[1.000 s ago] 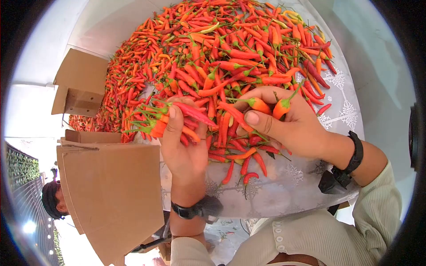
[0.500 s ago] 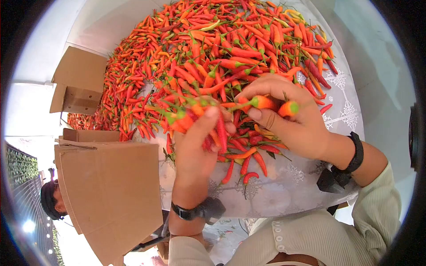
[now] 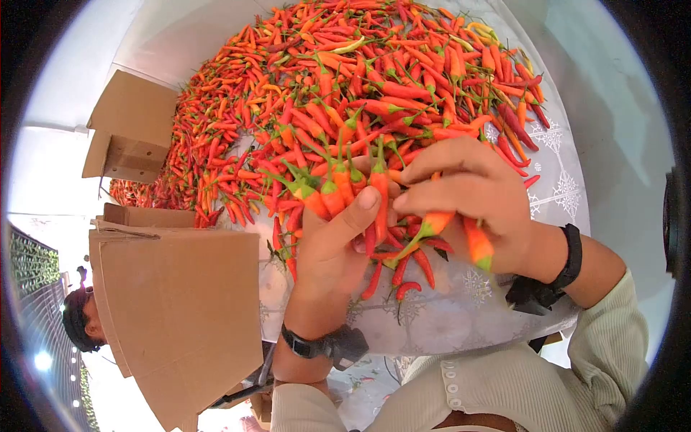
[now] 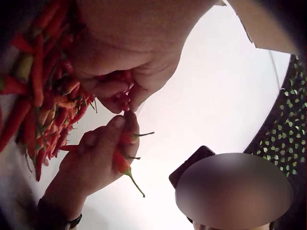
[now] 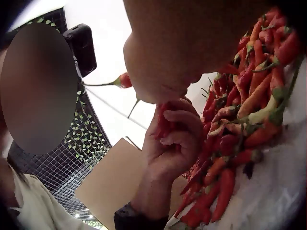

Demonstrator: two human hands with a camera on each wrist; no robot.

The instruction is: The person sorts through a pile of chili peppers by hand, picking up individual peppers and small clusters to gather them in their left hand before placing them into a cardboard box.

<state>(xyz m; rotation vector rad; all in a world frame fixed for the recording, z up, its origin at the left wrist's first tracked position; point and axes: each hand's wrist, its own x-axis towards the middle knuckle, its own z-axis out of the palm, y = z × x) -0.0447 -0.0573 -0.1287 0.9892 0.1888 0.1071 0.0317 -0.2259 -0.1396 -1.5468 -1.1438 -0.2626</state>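
Observation:
In the head view the left hand (image 3: 335,245) grips a bunch of several red-orange chilies (image 3: 335,194), green stems pointing up, the thumb across them. Close on its right, the right hand (image 3: 482,205) is curled round a few chilies (image 3: 435,223), whose stem ends stick out below its fingers. The fingertips of both hands nearly meet at one upright chili (image 3: 379,194); whether the right fingers touch it, I cannot tell. The left wrist view shows chilies (image 4: 122,162) in the right hand (image 4: 91,160). Red chilies (image 5: 165,124) lie in the left hand's palm (image 5: 156,163) in the right wrist view.
A large heap of chilies (image 3: 288,86) covers much of the patterned tabletop (image 3: 468,309), with a few loose chilies (image 3: 409,289) at its near edge. Cardboard boxes (image 3: 180,302) stand at the left, another person's head (image 3: 80,319) beyond them.
The left hand has moved right, toward the right hand, and its bunch now stands more upright. The right hand has turned, so its chilies' stem ends point downward instead of up.

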